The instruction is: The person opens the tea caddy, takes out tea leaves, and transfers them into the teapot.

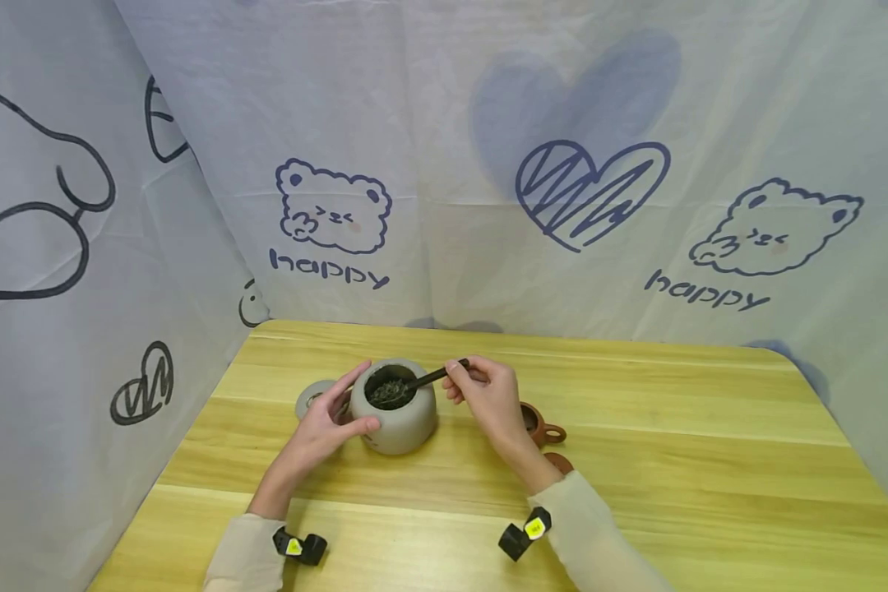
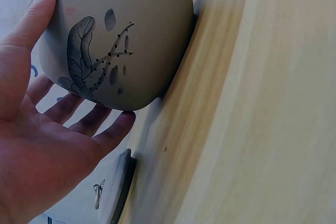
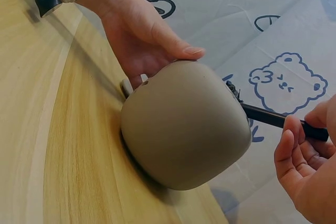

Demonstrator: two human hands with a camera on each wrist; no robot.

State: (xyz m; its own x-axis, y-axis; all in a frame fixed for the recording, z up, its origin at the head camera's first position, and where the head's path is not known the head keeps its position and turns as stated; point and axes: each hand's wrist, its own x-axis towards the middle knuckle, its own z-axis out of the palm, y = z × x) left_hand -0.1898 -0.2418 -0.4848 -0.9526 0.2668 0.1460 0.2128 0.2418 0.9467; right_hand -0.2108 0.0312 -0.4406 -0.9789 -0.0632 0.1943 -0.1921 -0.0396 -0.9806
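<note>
A round grey tea jar [image 1: 401, 434] stands on the table with its mouth uncovered, dark dried tea leaves [image 1: 387, 396] inside. My left hand [image 1: 324, 434] steadies it from the left, thumb on the near side and fingers around the far side. In the left wrist view, a painted leaf-and-branch design [image 2: 86, 59] shows on the jar's wall. My right hand [image 1: 491, 400] pinches the handle of a slim dark tea scoop [image 1: 431, 377] between thumb and fingers. The scoop slants down over the right rim, its tip among the leaves.
The jar's grey lid [image 1: 306, 400], with a metal ring [image 2: 97, 195], lies left of the jar behind my left hand. A reddish-brown clay pot [image 1: 534, 423] with a loop handle stands partly hidden behind my right wrist, a small clay lid [image 1: 561, 462] nearer me.
</note>
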